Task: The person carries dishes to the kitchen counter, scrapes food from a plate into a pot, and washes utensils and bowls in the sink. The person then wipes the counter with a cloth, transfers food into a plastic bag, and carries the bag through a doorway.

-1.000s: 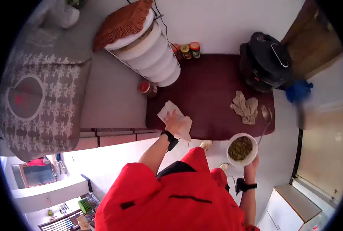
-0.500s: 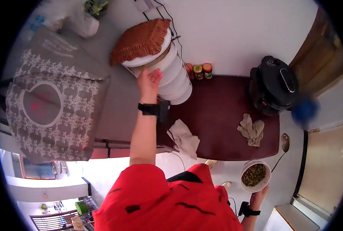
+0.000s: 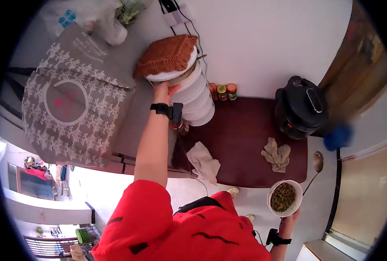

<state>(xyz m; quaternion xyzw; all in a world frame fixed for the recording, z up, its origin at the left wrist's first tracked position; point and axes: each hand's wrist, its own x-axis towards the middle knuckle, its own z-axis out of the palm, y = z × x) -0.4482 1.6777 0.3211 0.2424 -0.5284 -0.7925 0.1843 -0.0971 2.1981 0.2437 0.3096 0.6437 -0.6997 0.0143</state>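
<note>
My left hand [image 3: 163, 92] reaches to the upper part of the stacked white round containers [image 3: 195, 98]. Its thumb shows at their side, while its other fingers are mostly hidden. A brown woven cover [image 3: 167, 55] tops the stack. At the lower right, my right hand [image 3: 290, 221] holds a white bowl [image 3: 298, 198] of chopped green-brown food [image 3: 283, 197] from below. A metal ladle [image 3: 318, 162] points up beside the bowl, its handle running down behind the rim. A pale cloth [image 3: 203, 162] hangs over the front edge of the dark red tabletop [image 3: 241, 143].
A black electric cooker [image 3: 301, 106] stands at the back right, near a crumpled cloth [image 3: 276, 155]. Small jars [image 3: 221, 92] line the wall; another jar [image 3: 182, 127] sits below the stack. A patterned grey cover [image 3: 67, 104] lies left. A cable hangs past the stack.
My left hand has left the pale cloth and moved up to the container stack. My right hand still holds the bowl. The view has shifted.
</note>
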